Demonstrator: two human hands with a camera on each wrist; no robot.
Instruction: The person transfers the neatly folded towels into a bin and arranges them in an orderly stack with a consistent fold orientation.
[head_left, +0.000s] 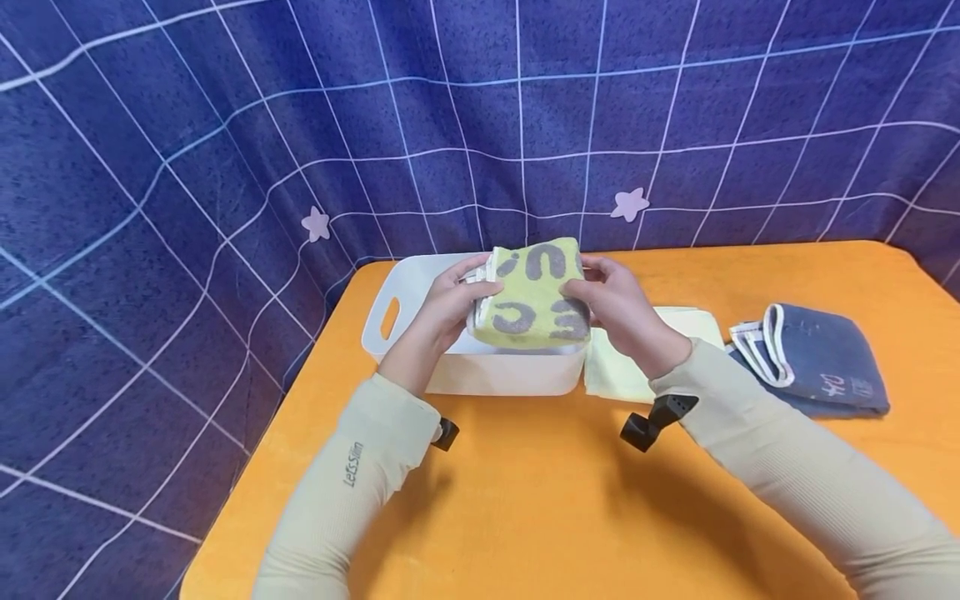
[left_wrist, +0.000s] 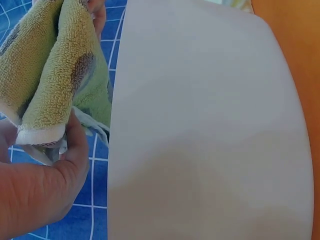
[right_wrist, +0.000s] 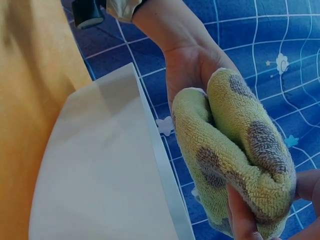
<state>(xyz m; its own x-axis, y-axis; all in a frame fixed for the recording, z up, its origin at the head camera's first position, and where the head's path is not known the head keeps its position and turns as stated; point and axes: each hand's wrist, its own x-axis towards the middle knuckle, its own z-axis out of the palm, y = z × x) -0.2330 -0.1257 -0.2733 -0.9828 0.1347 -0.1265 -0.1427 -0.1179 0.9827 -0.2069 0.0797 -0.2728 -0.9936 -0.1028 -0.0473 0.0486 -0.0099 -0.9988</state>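
A folded yellow-green towel with grey letter-like markings is held up between both hands, above a white plastic bin. My left hand grips its left edge, thumb on top, where a white hem shows. On the opposite side my right hand pinches the towel with the thumb on top and fingers beneath. In the left wrist view the towel hangs in thick folds beside the bin wall. The right wrist view shows the towel doubled over, fingers of both hands on it.
Right of the bin lies a pale yellow folded cloth, partly behind the right arm. Farther right is a dark blue folded cloth with a white edge. All rest on an orange table, backed by a blue grid-patterned curtain.
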